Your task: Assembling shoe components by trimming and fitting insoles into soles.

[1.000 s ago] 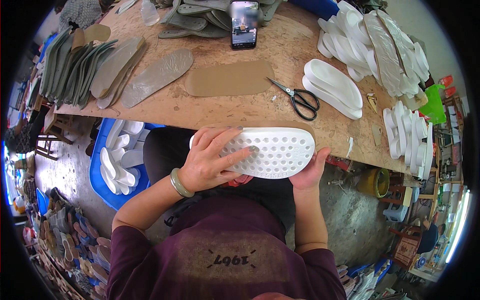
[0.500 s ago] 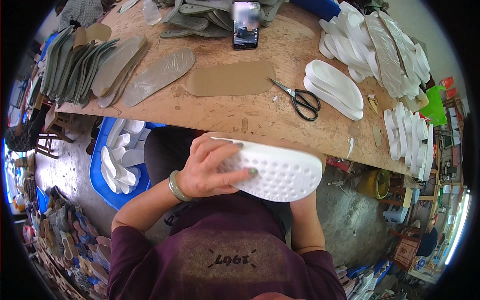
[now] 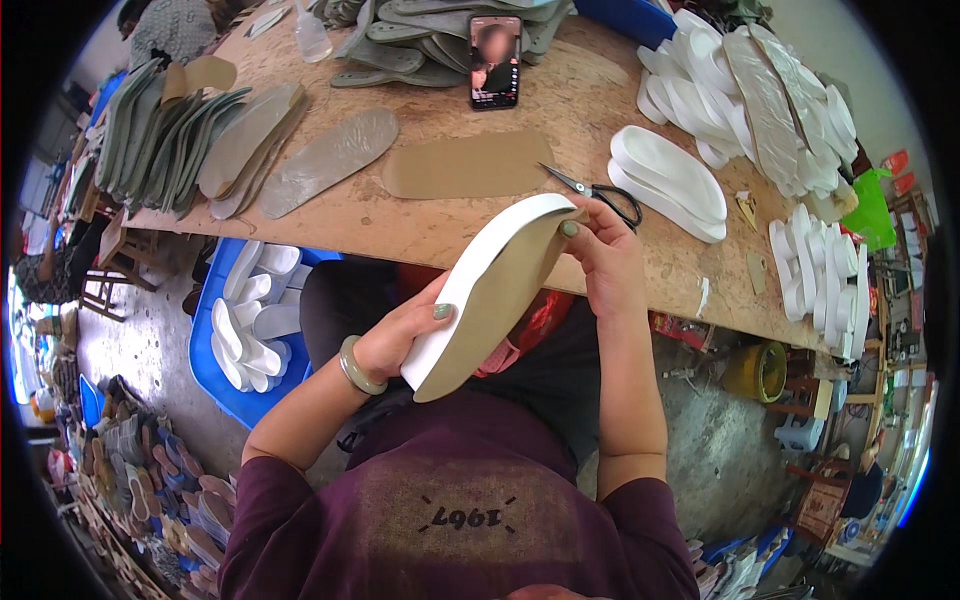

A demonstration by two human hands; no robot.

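Observation:
Between my hands, above my lap, I hold a white shoe sole point(image 3: 462, 280) tilted on its side. A tan insole point(image 3: 490, 305) lies along the sole's face and turns toward me. My left hand point(image 3: 400, 335), with a bangle at the wrist, is closed round the near end, thumb on the white side wall. My right hand point(image 3: 607, 250) pinches the far tip, where the insole's edge and the sole meet; a dark gap shows there. Just beyond the right hand, black-handled scissors point(image 3: 605, 200) lie on the table, partly covered by it.
On the wooden table point(image 3: 440, 225) lie a tan sheet point(image 3: 470, 165), a plastic-covered insole point(image 3: 330, 163), grey-green insole stacks point(image 3: 150, 140) and a phone point(image 3: 495, 62). White soles point(image 3: 668, 180) sit at right. A blue bin point(image 3: 205, 365) of white pieces stands below left.
The sole has turned from its dimpled underside to its edge and insole side. My right hand has come up from behind it to the far tip; my left hand moved to the near end.

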